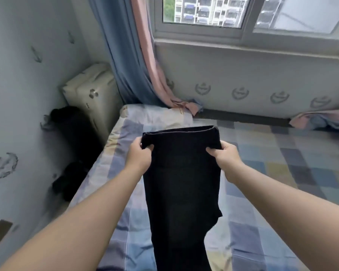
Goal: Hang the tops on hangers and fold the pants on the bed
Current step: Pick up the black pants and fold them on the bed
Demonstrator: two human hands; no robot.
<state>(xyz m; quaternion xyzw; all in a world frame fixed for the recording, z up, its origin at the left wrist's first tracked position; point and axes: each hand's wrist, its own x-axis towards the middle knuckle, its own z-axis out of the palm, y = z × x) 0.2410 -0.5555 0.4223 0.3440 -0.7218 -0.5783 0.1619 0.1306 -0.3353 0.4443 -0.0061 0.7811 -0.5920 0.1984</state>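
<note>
Two bare forearms reach from the bottom corners towards the middle, over a bed (pixel 282 169) covered in a checked sheet of blue, grey and pale yellow. Between them hangs a pair of dark pants (pixel 182 182), held up above the bed's near half and not yet laid on it. The left hand (pixel 138 154) pinches the cloth's upper left corner, thumb in front and fingers curled behind; the right hand (pixel 227 156) does the same at the upper right corner. Each grip is closed tight on the fabric. The pants form a long, narrow strip. Their long axis runs from the top edge, which points away towards the head of the bed and the window wall beyond, down to the viewer, where the lower end leaves the picture. The top edge shows doubled layers, so the garment looks partly folded lengthwise. A flap juts out low on its right side. To fold it well, the person would likely keep both corners level, lower the strip flat on the bed, smooth it, then bring one end over the other squarely. A blue and pink curtain (pixel 137 65) hangs past the bed's far left corner.
</note>
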